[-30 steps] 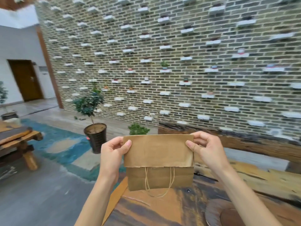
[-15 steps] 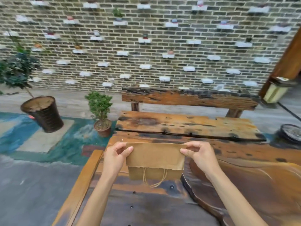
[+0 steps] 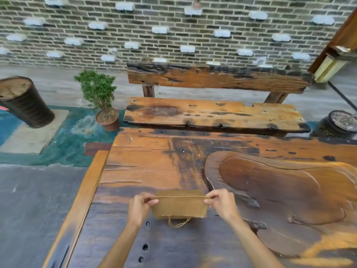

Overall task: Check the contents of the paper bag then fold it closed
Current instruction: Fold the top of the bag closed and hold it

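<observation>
A brown paper bag (image 3: 179, 206) rests low on the wooden table (image 3: 146, 167), its top flap folded over toward me. Its twine handle (image 3: 178, 223) hangs out below the flap's edge. My left hand (image 3: 140, 206) pinches the left end of the fold between thumb and fingers. My right hand (image 3: 222, 204) pinches the right end of the same fold. What is inside the bag is hidden.
A carved wooden tray (image 3: 286, 192) takes up the table's right side. A wooden bench (image 3: 212, 115) stands beyond the table before a brick wall. A small potted shrub (image 3: 100, 97) and a dark planter (image 3: 25, 101) stand on the floor at the left.
The view has tilted down from the wall to the table. Both hands have lowered the folded bag from chest height down onto the tabletop, still holding its fold.
</observation>
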Demonstrator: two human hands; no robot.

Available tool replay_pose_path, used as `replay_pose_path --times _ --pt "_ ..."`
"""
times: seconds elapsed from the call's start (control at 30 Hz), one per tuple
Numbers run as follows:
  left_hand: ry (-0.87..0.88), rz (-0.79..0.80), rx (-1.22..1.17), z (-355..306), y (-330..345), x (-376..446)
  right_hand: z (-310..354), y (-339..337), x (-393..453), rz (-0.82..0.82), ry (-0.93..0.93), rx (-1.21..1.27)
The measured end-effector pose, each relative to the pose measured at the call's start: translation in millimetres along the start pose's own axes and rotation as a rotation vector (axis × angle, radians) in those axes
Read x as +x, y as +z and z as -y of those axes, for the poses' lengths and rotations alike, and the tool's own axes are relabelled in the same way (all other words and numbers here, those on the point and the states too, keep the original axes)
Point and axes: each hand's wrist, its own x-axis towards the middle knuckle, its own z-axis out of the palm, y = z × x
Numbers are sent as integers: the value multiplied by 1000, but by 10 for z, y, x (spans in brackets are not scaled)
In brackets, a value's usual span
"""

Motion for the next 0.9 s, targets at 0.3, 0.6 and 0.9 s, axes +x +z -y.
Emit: replay_pose_path --times 0.3,0.6,0.9 --pt "-78 135 127 545 328 66 -418 470 87 131 71 -151" --pt "49 401 444 575 412 113 -473 593 53 218 -58 -489" --pt "229 468 678 394 653 146 -196 902 119 393 -232 -510"
